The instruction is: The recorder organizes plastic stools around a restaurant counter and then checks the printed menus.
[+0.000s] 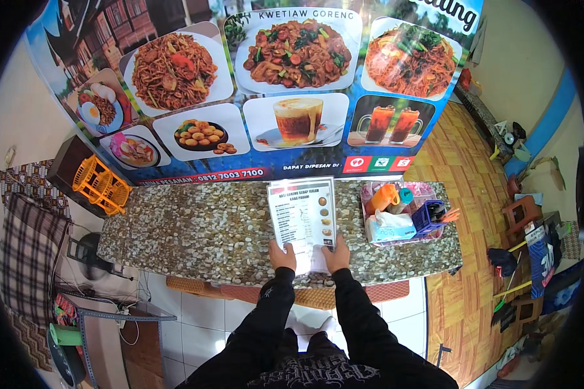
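Observation:
A white menu sheet (302, 220) with lines of text and small food pictures down one side is held upright-facing over the pebble-patterned table (188, 227). My left hand (282, 256) grips its lower left corner, thumb on the front. At the lower right corner my right hand (335, 255) pinches it the same way. Most of my fingers are hidden behind the sheet. Whether its far edge rests on the table I cannot tell.
A pink tray (402, 242) on the right holds an orange bottle (383, 196), a tissue pack (390, 227) and a blue basket (428, 217). Behind the table stands a big food banner (240, 110). Orange baskets (99, 185) sit at the left end; a bench (383, 293) runs along the near side.

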The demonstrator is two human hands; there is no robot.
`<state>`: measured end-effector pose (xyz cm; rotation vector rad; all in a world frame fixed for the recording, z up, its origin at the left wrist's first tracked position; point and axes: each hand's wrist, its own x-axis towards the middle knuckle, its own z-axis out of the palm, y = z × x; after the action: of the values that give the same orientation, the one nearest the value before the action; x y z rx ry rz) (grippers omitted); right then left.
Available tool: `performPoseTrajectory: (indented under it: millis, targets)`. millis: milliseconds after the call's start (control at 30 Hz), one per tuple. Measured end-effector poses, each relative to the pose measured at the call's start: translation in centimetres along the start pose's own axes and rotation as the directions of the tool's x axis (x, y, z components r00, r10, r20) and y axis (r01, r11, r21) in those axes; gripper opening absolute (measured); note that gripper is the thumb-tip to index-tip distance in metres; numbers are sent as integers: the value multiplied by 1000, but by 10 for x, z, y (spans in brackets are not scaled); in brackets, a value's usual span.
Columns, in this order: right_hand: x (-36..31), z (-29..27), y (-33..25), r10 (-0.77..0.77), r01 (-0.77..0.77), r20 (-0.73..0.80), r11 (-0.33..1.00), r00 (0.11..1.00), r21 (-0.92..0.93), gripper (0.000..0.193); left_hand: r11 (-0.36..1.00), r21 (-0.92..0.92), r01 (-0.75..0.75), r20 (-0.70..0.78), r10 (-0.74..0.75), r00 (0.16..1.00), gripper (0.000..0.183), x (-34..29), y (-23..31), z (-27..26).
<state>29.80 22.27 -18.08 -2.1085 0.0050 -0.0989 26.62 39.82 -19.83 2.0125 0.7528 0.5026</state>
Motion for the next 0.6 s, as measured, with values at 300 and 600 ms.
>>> performPoseTrajectory:
  millis: [300, 600]
  targets:
    - [-29, -21, 1, -107, 117, -121, 990, 987, 75, 28, 973, 100, -206, 125, 194, 973, 45, -24, -14, -38]
    - [-44, -4, 20, -29, 15, -108, 992, 994, -127, 29, 970, -121, -211, 45, 218, 975, 68, -19, -24, -25]
